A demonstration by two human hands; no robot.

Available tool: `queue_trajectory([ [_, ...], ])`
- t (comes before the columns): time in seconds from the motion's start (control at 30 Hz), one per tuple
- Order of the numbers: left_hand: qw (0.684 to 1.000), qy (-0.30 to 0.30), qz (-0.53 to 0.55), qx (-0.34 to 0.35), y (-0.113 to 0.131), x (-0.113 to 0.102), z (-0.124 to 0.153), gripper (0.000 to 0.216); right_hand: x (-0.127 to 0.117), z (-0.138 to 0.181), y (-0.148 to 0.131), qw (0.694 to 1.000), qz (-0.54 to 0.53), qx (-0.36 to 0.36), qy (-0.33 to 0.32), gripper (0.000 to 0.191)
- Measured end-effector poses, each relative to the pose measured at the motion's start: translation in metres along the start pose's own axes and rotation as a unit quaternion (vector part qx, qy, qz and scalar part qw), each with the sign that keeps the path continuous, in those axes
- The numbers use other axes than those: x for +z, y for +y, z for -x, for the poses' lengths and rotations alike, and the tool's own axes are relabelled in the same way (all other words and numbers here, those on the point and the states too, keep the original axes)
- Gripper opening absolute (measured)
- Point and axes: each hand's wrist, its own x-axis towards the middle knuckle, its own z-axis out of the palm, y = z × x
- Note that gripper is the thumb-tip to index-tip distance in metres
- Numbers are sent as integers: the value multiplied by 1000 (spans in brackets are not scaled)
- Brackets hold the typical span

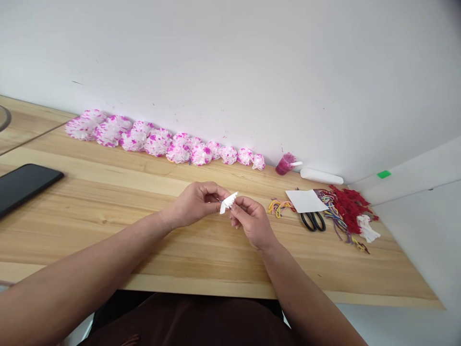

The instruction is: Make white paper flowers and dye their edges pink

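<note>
Between my two hands, above the middle of the wooden table [201, 250], is a small piece of white pleated paper [228, 203], fanned out at its edge. My left hand [198, 204] pinches it from the left with thumb and fingers, where a speck of blue shows at the fold. From the right, my right hand [251, 218] has thumb and fingers closed on the paper's other side. Parts of the fingertips are hidden behind the paper.
Along the wall stand several pink-spotted white paper flowers [156, 142]. To their right are a cup of magenta liquid [285, 164] and a white roll [321, 176]. Black-handled scissors [312, 222], white paper [307, 201], yarn strands [281, 207] and red crumpled material [348, 209] lie right; a phone [27, 187] lies left.
</note>
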Motion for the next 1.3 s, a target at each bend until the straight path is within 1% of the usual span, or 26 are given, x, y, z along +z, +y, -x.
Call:
queue_trajectory([
  [0.07, 1000, 16, 2, 3, -1, -1, 0, 16, 0, 0, 0, 1000, 3, 2, 0, 34],
  [0.2, 1000, 26, 14, 5, -4, -4, -2, 15, -1, 0, 0, 1000, -14, 9, -7, 35],
  [0.33, 997, 66, 34, -6, -5, -5, -3, 18, -2, 1, -3, 997, -68, 29, -10, 36],
  [0.4, 996, 76, 42, -15, -5, -4, -3, 19, -1, 1, -3, 994, -103, 44, -4, 37],
  [0.57, 994, 74, 69, -31, -5, -1, -3, 21, 2, 1, -3, 984, -170, 58, 8, 39],
  [0.7, 995, 71, 56, -32, -4, 0, -4, 21, -1, 0, -6, 979, -192, 69, 0, 39],
  [0.83, 997, 66, 23, -29, -1, 0, -2, 23, -8, -2, -11, 970, -211, 121, -18, 40],
  [0.9, 999, 36, 13, -37, 1, 0, 0, 24, -12, -3, -12, 965, -215, 146, -29, 39],
  [1.03, 995, -88, 26, -47, 7, 0, 4, 23, -17, -4, -13, 969, -201, 144, -26, 40],
  [1.1, 992, -120, 17, -40, 10, -1, 5, 21, -18, -3, -13, 977, -170, 128, -22, 41],
  [1.2, 992, -117, 0, -49, 11, -2, 4, 28, -16, -1, -15, 992, -96, 81, -20, 40],
  [1.3, 995, -65, -3, -77, 7, 1, 2, 36, -14, 3, -18, 999, -25, 37, -28, 39],
])
